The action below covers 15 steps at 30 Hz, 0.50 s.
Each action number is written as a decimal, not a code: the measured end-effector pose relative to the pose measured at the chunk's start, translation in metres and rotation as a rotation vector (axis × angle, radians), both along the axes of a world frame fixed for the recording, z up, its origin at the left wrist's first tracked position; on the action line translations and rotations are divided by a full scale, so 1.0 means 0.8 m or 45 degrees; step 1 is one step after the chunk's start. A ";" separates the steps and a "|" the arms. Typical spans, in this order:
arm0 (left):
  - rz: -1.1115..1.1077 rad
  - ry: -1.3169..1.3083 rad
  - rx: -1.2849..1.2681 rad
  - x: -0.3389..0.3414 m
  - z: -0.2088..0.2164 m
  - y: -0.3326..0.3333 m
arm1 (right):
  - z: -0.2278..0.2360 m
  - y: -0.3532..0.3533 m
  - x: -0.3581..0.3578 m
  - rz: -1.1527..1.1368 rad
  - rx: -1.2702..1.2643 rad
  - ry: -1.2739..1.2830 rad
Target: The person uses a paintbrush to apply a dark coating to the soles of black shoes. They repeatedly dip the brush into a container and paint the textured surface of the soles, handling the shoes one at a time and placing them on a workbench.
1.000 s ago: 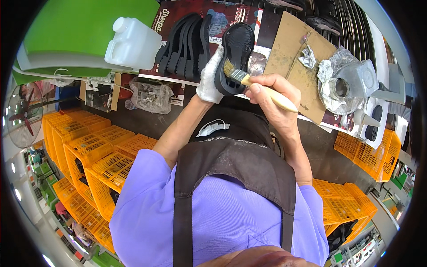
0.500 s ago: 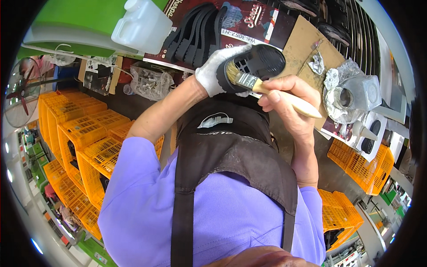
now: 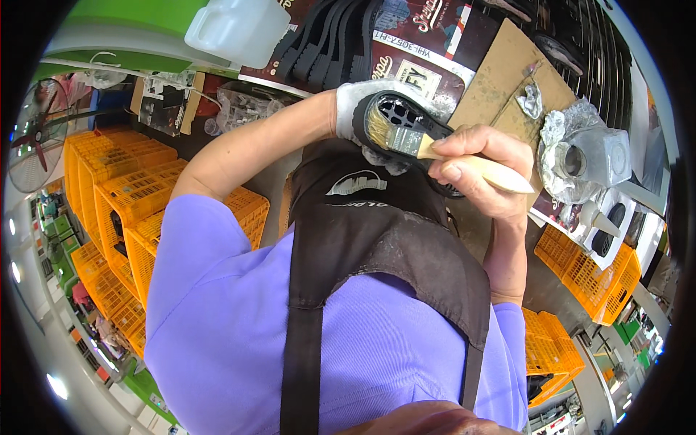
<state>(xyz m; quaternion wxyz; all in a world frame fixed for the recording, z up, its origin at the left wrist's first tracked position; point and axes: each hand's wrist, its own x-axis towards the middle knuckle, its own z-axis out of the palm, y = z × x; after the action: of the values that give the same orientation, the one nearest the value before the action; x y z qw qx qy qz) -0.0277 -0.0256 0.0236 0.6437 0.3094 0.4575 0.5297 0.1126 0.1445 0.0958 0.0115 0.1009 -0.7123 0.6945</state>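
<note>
A white glove covers my left hand (image 3: 346, 105), which is closed around a black shoe sole (image 3: 407, 114). The sole's hollow side, with its open grid of ribs, faces up, and its far end slants toward the lower right behind my right hand. Bare fingers of my right hand (image 3: 500, 199) pinch the pale wooden handle of a flat paintbrush (image 3: 402, 140). Its bristles touch the sole's rim at the left end. More black soles (image 3: 330, 51) stand side by side on the dark red printed boxes just beyond my left hand.
At the far left stands a whitish plastic jug (image 3: 238, 32). Stained cardboard (image 3: 500, 83) lies to the right, beside a clear container (image 3: 605, 154) wrapped in foil and plastic. A nozzle bottle (image 3: 598, 219) is nearer. Orange crates (image 3: 148, 192) rise at left, others (image 3: 589, 279) at right.
The sole has swung so its far end points down to the right instead of up. My left forearm has risen with it. The brush stays on the rim, shifted slightly right.
</note>
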 end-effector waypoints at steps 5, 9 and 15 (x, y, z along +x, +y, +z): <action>-0.042 0.163 -0.017 0.002 -0.008 0.003 | -0.003 0.016 -0.012 0.184 0.014 -0.043; -0.080 0.233 0.030 -0.004 -0.026 0.003 | -0.001 0.028 -0.025 0.331 0.045 -0.136; -0.078 0.138 -0.036 -0.008 -0.032 0.007 | 0.002 0.046 -0.036 0.508 0.152 -0.187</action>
<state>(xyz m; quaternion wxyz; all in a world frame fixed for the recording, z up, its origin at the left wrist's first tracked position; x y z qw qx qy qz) -0.0342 -0.0199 -0.0023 0.6382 0.3423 0.4895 0.4857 0.0837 0.1815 0.0974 -0.1840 0.1895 -0.7169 0.6453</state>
